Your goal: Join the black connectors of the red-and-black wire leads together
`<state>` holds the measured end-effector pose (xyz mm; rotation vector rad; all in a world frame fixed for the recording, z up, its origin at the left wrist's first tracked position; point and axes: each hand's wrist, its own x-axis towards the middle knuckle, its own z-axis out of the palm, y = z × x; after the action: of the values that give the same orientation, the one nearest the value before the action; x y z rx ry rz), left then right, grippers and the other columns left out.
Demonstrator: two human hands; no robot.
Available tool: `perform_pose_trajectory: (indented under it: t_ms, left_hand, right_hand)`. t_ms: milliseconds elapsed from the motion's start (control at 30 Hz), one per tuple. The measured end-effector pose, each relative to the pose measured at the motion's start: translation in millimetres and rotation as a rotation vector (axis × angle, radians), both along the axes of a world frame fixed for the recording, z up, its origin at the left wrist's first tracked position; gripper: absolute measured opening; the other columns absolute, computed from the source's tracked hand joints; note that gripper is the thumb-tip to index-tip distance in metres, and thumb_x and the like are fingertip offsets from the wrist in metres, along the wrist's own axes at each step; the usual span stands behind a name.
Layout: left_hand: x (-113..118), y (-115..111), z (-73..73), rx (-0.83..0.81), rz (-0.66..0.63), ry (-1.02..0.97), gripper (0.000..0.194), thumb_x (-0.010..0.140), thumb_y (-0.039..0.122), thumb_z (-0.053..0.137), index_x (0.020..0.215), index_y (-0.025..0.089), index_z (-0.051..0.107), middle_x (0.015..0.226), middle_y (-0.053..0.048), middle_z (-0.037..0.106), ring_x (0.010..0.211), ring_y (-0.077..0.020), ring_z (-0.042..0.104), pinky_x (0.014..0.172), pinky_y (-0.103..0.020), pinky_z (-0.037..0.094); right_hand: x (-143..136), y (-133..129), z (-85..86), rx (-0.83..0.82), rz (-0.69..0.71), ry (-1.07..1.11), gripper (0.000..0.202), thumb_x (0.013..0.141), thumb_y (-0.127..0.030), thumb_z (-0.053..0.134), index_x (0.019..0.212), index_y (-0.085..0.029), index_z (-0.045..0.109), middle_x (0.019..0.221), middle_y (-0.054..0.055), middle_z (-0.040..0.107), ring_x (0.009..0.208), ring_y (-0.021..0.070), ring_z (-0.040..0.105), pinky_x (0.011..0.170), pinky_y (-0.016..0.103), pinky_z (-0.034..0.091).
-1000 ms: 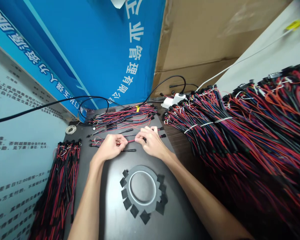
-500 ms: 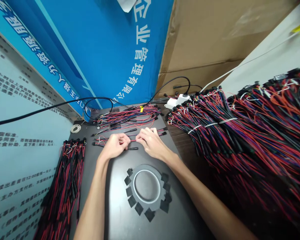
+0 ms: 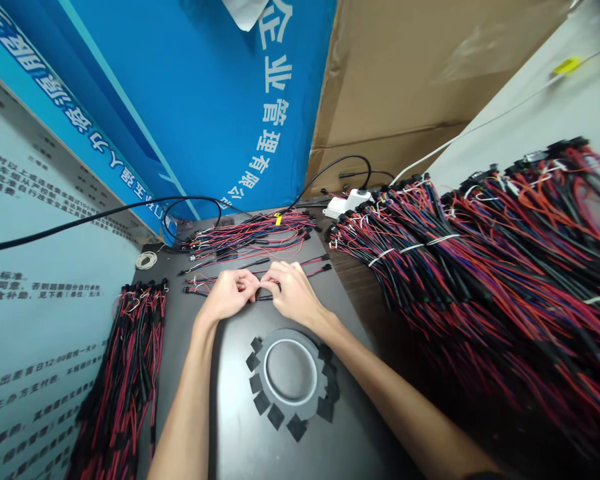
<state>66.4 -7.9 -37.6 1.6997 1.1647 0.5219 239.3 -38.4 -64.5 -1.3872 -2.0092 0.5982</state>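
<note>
My left hand [image 3: 233, 292] is closed in a pinch on a thin red-and-black wire harness [image 3: 316, 271] that lies across the grey table. Against its fingertips, my right hand [image 3: 291, 291] is also pinched on the harness, and the spot between them is hidden by the fingers. Black connectors sit at both harness ends. A short black sleeved lead [image 3: 266, 298] shows just below the fingers. Nearer to me is a grey ring [image 3: 274, 400] with a pale inner rim and several black square tape pieces sticking out around its edge.
Loose wire harnesses [image 3: 250, 233] lie at the table's back. Thick harness bundles [image 3: 430, 267] fill the right side, and another bundle [image 3: 135, 360] lies left. A white adapter [image 3: 336, 207], a white cord coil [image 3: 146, 261] and a black cable [image 3: 80, 220] are near the blue board [image 3: 205, 100].
My right hand has slid left along the harness until its fingertips meet those of my left hand. My left hand keeps its pinch in nearly the same place. The view has shifted slightly.
</note>
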Motion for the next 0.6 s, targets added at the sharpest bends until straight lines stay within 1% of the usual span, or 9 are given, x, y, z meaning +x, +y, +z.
perform_pose_trajectory:
  t_ms: [133,333,500,600]
  left_hand:
    - [1,-2,2.8,0.017,0.008,0.043,0.014,0.077,0.023,0.058,0.077,0.012,0.067,0.061,-0.003,0.064,0.056,-0.0120,0.058,0.059,-0.023,0.045]
    - [0,-3,5.4,0.041,0.011,0.067,0.015,0.075,0.024,0.059,0.075,0.011,0.067,0.061,-0.003,0.063,0.054,-0.0114,0.055,0.057,-0.023,0.045]
    - [-3,-12,11.1,0.050,0.056,0.083,0.014,0.074,0.023,0.060,0.074,0.012,0.068,0.062,-0.002,0.063,0.054,-0.0102,0.052,0.054,-0.021,0.042]
    - [-7,-16,15.6,0.050,0.070,0.074,0.012,0.073,0.020,0.060,0.072,0.011,0.067,0.059,-0.001,0.060,0.053,-0.0095,0.050,0.053,-0.020,0.042]
  right_hand:
    - [-1,0,-1.2,-0.003,-0.047,0.004,0.022,0.093,-0.018,0.052,0.078,-0.018,0.068,0.088,0.005,0.067,0.089,0.0177,0.055,0.083,0.034,0.028]
    - [1,1,-4.0,0.044,-0.044,-0.011,0.022,0.090,-0.017,0.052,0.076,-0.018,0.068,0.085,0.004,0.066,0.090,0.0186,0.051,0.083,0.035,0.024]
    - [2,-1,-3.0,0.030,-0.033,0.007,0.022,0.091,-0.017,0.052,0.077,-0.019,0.069,0.086,0.004,0.067,0.089,0.0178,0.051,0.084,0.037,0.022]
    - [1,-3,-3.2,0.006,-0.062,0.023,0.022,0.091,-0.018,0.053,0.077,-0.019,0.069,0.086,0.004,0.068,0.089,0.0178,0.051,0.084,0.037,0.021]
